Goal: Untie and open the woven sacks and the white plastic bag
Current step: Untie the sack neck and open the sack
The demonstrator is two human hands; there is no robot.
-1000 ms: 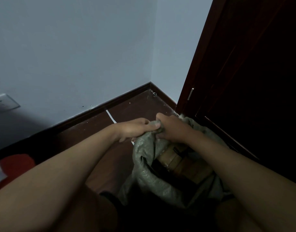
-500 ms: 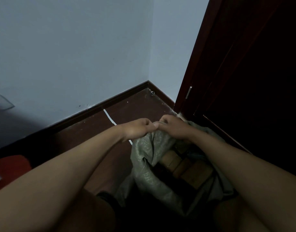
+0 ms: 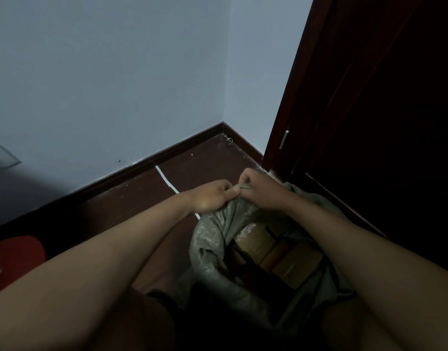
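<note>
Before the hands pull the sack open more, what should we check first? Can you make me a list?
1. Both hands hold the sack: ok. The left hand and right hand pinch the gathered edge of the woven sack at its far rim.
2. Tie undone: cannot tell. The hands cover that spot.
3. Mouth open: partly ok. Brown boxes already show inside.
4. Room to spread the edge: ok on the left, where bare floor lies; not ok on the right, where the dark door stands close.
5. White plastic bag opened: cannot tell, no such bag is clearly in view.
</note>
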